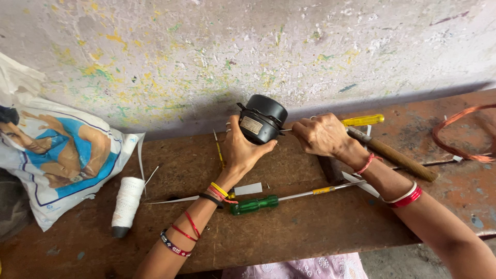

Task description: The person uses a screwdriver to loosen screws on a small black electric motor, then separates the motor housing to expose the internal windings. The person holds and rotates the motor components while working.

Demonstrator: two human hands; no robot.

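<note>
My left hand (242,150) grips a small black electric motor (262,119) and holds it up above the wooden bench (289,227). My right hand (323,135) is closed on a yellow-handled screwdriver (364,120) whose tip meets the motor's right side. Both wrists wear red and yellow bangles and threads.
A green-handled screwdriver (256,204) lies on the bench below my hands. A hammer with a wooden handle (398,157) rests at the right, near a coil of copper wire (462,132). A spool of white thread (127,204) and a printed plastic bag (57,155) sit at the left. A paint-flecked wall (248,46) stands behind.
</note>
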